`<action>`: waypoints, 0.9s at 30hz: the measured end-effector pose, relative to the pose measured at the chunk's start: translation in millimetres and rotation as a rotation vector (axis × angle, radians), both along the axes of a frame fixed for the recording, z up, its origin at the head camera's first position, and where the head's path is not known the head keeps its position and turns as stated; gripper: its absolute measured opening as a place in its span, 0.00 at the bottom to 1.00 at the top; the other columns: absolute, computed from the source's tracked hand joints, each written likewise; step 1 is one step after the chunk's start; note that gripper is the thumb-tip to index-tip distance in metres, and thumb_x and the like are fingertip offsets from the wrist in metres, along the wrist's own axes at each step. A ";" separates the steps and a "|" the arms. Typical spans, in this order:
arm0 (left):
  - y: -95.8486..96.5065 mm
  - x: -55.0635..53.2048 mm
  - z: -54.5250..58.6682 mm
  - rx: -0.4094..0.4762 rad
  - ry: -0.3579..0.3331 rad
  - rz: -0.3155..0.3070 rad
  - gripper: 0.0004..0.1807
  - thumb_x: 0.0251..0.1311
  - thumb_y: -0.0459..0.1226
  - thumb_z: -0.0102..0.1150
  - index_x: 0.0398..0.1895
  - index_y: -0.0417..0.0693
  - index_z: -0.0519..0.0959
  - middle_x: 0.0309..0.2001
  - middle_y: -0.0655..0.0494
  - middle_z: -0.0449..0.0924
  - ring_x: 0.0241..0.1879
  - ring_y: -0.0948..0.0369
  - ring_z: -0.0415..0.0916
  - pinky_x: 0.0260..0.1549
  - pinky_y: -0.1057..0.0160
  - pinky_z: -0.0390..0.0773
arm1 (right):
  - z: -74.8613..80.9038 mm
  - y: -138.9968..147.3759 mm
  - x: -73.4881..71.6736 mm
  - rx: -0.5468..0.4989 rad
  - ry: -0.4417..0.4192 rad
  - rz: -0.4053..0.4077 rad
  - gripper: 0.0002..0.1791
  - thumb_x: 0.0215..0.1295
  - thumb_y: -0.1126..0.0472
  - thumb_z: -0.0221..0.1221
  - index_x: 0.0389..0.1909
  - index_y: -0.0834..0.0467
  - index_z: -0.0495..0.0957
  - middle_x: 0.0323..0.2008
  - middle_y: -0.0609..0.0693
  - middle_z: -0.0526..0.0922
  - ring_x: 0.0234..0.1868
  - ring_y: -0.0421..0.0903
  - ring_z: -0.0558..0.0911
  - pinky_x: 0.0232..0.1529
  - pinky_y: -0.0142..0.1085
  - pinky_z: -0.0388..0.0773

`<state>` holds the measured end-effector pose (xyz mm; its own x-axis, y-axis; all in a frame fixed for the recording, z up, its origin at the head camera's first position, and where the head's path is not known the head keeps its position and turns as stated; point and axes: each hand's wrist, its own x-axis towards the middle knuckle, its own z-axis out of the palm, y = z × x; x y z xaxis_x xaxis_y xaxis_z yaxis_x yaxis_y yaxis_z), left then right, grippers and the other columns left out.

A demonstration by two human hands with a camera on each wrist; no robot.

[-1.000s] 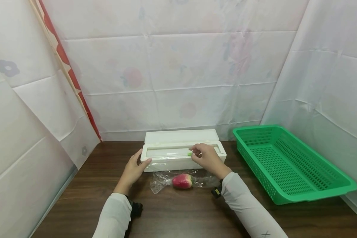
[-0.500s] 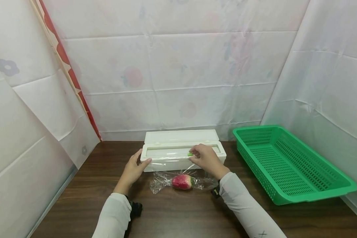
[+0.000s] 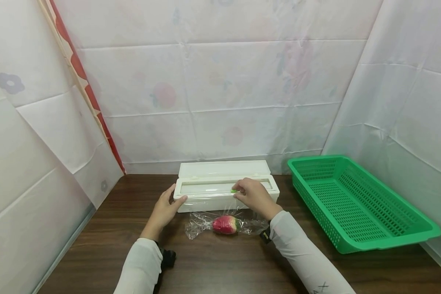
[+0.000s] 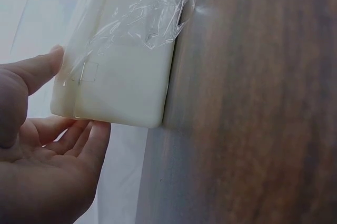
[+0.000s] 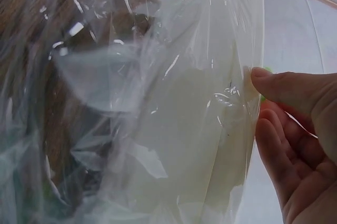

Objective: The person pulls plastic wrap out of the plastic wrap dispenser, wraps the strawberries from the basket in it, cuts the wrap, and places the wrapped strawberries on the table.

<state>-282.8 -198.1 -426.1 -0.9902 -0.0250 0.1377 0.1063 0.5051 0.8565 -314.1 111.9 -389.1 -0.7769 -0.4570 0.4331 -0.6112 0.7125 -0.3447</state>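
A white cling film dispenser [image 3: 206, 204] stands on the table with its lid [image 3: 224, 167] tipped back. My left hand [image 3: 165, 210] grips its left end; in the left wrist view the thumb [image 4: 45, 66] is at the upper edge and the fingers are against the end face. At the front top edge, my right hand [image 3: 255, 197] pinches a small green slide cutter [image 3: 234, 190], mostly hidden by the fingers. Clear film [image 5: 174, 71] hangs down the dispenser's front. Before it lies a red and yellow fruit [image 3: 225, 224] with a green end, wrapped in cling film [image 3: 198, 224].
To the right stands a green perforated basket [image 3: 360, 208] with nothing in it. The brown wooden table [image 3: 213, 265] reaches back to a white patterned curtain [image 3: 224, 102], with more cloth at both sides. Each wrist carries a black camera strap.
My right hand has shifted slightly left along the dispenser's top edge, its fingers drawing together on the green slide cutter, which moved a little left too. The left hand stayed put.
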 end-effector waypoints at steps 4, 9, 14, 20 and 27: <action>0.1 0.1 0.0 0.000 0.000 0.001 0.46 0.70 0.51 0.59 0.79 0.36 0.49 0.74 0.32 0.51 0.73 0.38 0.50 0.68 0.40 0.59 | 1.3 -0.6 0.2 0.018 0.006 0.010 0.07 0.61 0.62 0.71 0.39 0.54 0.85 0.36 0.45 0.84 0.35 0.41 0.82 0.38 0.36 0.81; 0.5 0.5 0.7 0.005 -0.001 -0.001 0.45 0.70 0.49 0.59 0.79 0.35 0.49 0.74 0.32 0.51 0.73 0.39 0.51 0.67 0.42 0.60 | 1.7 0.2 0.2 0.034 0.032 0.032 0.07 0.62 0.62 0.70 0.40 0.54 0.85 0.36 0.45 0.84 0.35 0.41 0.82 0.38 0.36 0.80; 0.3 0.3 0.4 0.006 0.002 -0.006 0.45 0.70 0.49 0.59 0.78 0.35 0.49 0.74 0.32 0.51 0.73 0.38 0.51 0.67 0.42 0.62 | 1.2 1.5 0.1 0.042 0.067 0.059 0.08 0.62 0.63 0.70 0.41 0.54 0.85 0.37 0.45 0.85 0.35 0.41 0.82 0.37 0.36 0.81; -0.1 -0.2 -0.4 0.005 0.003 -0.009 0.46 0.70 0.50 0.59 0.79 0.36 0.49 0.74 0.31 0.51 0.73 0.38 0.52 0.67 0.42 0.62 | 0.6 2.2 -1.3 0.067 0.085 0.078 0.09 0.62 0.64 0.69 0.43 0.52 0.85 0.39 0.43 0.86 0.36 0.40 0.83 0.37 0.35 0.81; -0.7 -0.4 -0.1 0.000 0.003 -0.012 0.46 0.70 0.50 0.59 0.79 0.36 0.49 0.74 0.32 0.51 0.73 0.38 0.52 0.66 0.41 0.62 | 1.2 2.0 -2.1 0.098 0.101 0.093 0.11 0.63 0.64 0.69 0.45 0.50 0.85 0.42 0.43 0.86 0.36 0.39 0.83 0.36 0.34 0.80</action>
<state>-283.1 -198.8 -426.2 -0.9900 -0.0135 0.1405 0.1146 0.5040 0.8561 -316.3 113.9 -387.9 -0.6839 -0.5693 0.4563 -0.7044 0.6782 -0.2095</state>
